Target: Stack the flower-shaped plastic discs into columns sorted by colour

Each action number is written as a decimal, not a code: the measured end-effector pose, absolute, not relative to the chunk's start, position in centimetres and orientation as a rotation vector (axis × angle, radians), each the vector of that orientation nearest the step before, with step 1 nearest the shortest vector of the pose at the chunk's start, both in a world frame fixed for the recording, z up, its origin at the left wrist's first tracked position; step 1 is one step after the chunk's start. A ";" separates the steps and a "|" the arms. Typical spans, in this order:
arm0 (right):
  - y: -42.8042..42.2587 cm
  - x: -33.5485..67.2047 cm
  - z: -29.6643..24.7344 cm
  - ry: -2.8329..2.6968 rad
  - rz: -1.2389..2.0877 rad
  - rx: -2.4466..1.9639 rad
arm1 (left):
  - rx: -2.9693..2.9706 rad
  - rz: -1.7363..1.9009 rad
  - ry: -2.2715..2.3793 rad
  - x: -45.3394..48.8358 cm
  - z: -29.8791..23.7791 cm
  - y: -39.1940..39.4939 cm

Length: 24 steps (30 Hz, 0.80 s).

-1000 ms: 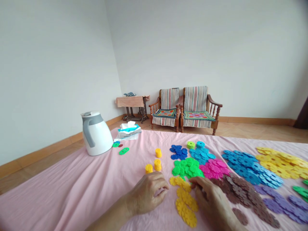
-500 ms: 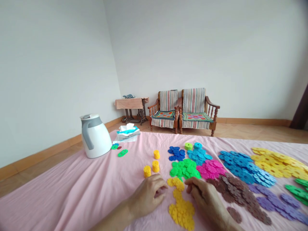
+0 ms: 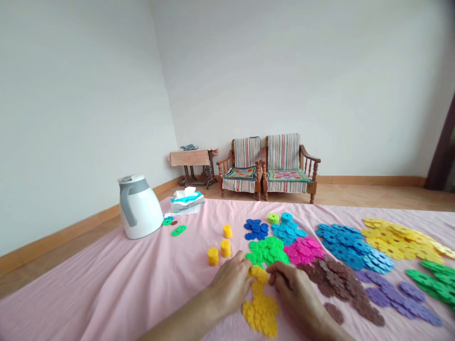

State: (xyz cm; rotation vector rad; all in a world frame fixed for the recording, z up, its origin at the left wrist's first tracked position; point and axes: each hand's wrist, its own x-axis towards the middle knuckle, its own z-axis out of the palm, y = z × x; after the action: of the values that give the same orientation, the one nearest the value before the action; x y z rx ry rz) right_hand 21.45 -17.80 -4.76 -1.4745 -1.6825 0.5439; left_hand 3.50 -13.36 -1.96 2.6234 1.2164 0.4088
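Note:
Both hands are at a strip of loose yellow flower-shaped discs on the pink cloth. My left hand lies on the strip's left, its curled fingertips touching the discs at the far end and mostly hidden behind the hand. On the right, my right hand has its fingers bent and its thumb and forefinger close together beside the same discs. Whatever either hand might hold is hidden. Beyond my left hand stand three short stacks of yellow discs. A bright green disc pile lies just past the fingertips.
Dark blue, light blue, pink, brown and purple discs lie in piles rightward. A white jug and tissue box stand at left on the pink cloth. Two wooden chairs are behind.
My left hand has moved forward and right, its fingertips now at the far yellow discs. My right hand has come slightly closer to them. The view has shifted a little.

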 end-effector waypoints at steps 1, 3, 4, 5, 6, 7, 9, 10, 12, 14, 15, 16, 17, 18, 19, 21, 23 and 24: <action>-17.8 21.4 -4.7 -1.682 0.543 -1.475 | 2.620 0.416 1.210 3.4 -1.9 -13.4; -17.9 21.4 -4.7 -1.680 0.545 -1.471 | 2.616 0.426 1.214 2.9 -1.8 -13.4; -17.9 21.5 -4.8 -1.680 0.546 -1.466 | 2.613 0.425 1.229 2.6 -1.8 -13.4; -17.9 21.5 -4.8 -1.679 0.547 -1.462 | 2.607 0.421 1.248 2.3 -1.7 -13.4; -17.9 21.5 -4.9 -1.680 0.545 -1.459 | 2.595 0.421 1.270 2.0 -1.7 -13.3; -17.9 21.5 -4.9 -1.681 0.543 -1.459 | 2.579 0.427 1.294 1.7 -1.6 -13.3; -17.9 21.6 -4.9 -1.688 0.541 -1.465 | 2.544 0.447 1.336 1.2 -1.6 -13.2; -17.8 21.6 -4.8 -1.691 0.540 -1.471 | 2.531 0.452 1.350 1.0 -1.5 -13.2; -17.8 21.5 -4.8 -1.698 0.535 -1.487 | 2.512 0.454 1.367 0.7 -1.4 -13.1; -17.9 21.4 -4.8 -1.720 0.495 -1.501 | 2.492 0.460 1.361 0.4 -1.3 -13.0; -17.9 21.4 -4.7 -1.743 0.465 -1.508 | 2.473 0.468 1.360 0.3 -1.3 -13.0; -18.0 21.3 -4.7 -1.772 0.434 -1.514 | 2.449 0.476 1.362 0.1 -1.2 -13.0; -18.1 21.2 -4.7 -1.809 0.405 -1.518 | 2.422 0.480 1.365 -0.1 -1.2 -12.9; -18.2 21.1 -4.6 -1.849 0.382 -1.520 | 2.395 0.482 1.366 -0.3 -1.2 -12.9; -18.3 21.0 -4.5 -1.891 0.367 -1.521 | 2.370 0.486 1.365 -0.4 -1.2 -12.9; -18.5 20.8 -4.3 -1.971 0.341 -1.520 | 2.338 0.498 1.342 -0.6 -1.2 -12.9; -18.6 20.6 -4.2 -2.033 0.309 -1.524 | 2.333 0.514 1.304 -0.7 -1.3 -13.0; -18.6 20.6 -4.2 -2.054 0.297 -1.530 | 2.337 0.520 1.283 -0.6 -1.2 -13.0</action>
State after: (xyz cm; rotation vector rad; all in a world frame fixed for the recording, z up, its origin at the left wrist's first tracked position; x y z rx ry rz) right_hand 20.56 -18.57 -4.20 -1.5302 -2.0539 0.2966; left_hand -0.62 -13.02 -1.24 2.3366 1.2832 0.5198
